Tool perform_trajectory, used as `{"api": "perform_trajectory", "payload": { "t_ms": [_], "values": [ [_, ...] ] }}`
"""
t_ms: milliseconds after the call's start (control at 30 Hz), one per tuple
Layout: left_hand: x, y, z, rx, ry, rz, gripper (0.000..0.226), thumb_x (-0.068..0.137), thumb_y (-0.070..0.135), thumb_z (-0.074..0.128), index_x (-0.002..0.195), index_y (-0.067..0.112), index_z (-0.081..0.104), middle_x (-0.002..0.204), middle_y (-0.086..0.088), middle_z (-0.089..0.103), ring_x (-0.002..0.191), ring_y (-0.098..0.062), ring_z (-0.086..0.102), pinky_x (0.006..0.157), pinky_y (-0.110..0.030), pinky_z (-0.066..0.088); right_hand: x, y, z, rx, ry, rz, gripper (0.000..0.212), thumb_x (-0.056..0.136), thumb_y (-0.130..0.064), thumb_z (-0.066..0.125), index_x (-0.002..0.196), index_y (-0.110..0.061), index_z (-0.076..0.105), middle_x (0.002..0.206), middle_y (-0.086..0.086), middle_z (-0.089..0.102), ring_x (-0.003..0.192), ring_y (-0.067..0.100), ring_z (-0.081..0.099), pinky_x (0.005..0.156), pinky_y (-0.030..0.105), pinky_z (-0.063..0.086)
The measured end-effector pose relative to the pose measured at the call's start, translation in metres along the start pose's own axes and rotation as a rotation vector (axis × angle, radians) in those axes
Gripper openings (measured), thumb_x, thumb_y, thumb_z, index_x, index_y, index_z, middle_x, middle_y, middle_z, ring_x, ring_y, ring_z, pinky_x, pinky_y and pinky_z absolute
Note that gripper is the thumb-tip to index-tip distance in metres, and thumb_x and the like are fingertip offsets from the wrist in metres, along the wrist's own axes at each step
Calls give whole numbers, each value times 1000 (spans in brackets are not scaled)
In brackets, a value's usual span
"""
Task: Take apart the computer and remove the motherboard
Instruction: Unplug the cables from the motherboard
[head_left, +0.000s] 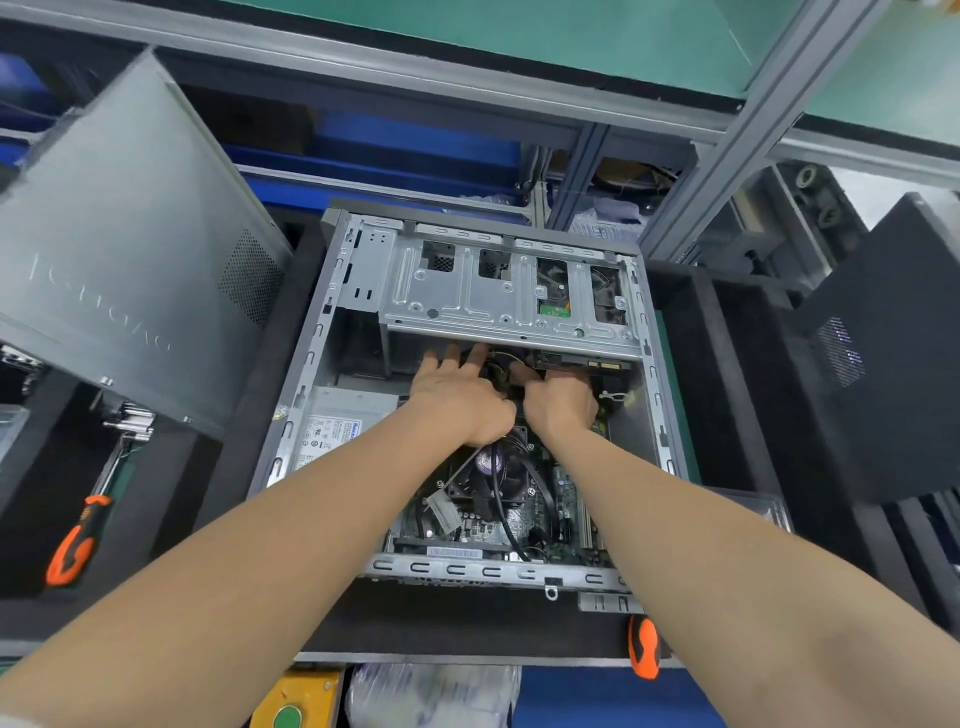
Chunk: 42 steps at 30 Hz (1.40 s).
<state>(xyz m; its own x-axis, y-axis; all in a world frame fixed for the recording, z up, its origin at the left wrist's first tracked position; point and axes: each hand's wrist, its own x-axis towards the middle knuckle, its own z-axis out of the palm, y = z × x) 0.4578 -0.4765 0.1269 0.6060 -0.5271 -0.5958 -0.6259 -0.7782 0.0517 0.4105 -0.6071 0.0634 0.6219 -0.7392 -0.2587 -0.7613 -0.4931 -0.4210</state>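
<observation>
The open computer case (467, 569) lies on its side around both hands. A grey side panel (130, 249) leans well off to the left of the left hand (457, 397). The motherboard (498, 519) sits in the case, beneath both wrists. The left hand's fingers are spread over dark cables (506, 358). The right hand (561, 402) curls into the cables, but I cannot tell its grip. An orange screwdriver (644, 647) lies beside the right forearm.

Both arms reach forward; left hand (457, 397) spreads straight fingers, right hand (560, 402) curls its fingers.
</observation>
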Motion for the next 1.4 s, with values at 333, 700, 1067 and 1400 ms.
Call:
{"api": "perform_trajectory", "payload": {
  "t_ms": [333,700,1067,1400],
  "values": [
    [0,1,0,15,-15,-6,69,94,47,17,162,36,24,171,-4,-17,156,-37,-12,122,-59,-8,0,-1,-3,12,-21,23,49,99,-51,57,65,-16,55,86,9,63,80,28,55,70,31,37],
    [0,1,1,14,-7,-13,67,96,47,17,162,35,25,171,-4,-17,156,-38,-12,122,-59,-6,-1,-3,-5,-24,-29,17,37,101,-47,55,82,-17,65,107,14,73,85,28,54,75,32,37],
    [-3,1,1,-25,-4,-6,63,100,48,20,162,37,25,170,-5,-19,156,-35,-16,122,-56,-9,-2,-8,-6,209,-45,99,54,98,-51,61,61,-13,50,90,11,66,82,26,56,74,30,44],
    [-2,-3,2,-148,103,20,55,96,54,35,146,42,53,163,-12,29,149,-38,21,118,-59,12,-13,-8,-13,312,51,-21,10,102,-18,62,93,-17,57,91,2,57,82,19,53,68,24,39]
  ]
}}
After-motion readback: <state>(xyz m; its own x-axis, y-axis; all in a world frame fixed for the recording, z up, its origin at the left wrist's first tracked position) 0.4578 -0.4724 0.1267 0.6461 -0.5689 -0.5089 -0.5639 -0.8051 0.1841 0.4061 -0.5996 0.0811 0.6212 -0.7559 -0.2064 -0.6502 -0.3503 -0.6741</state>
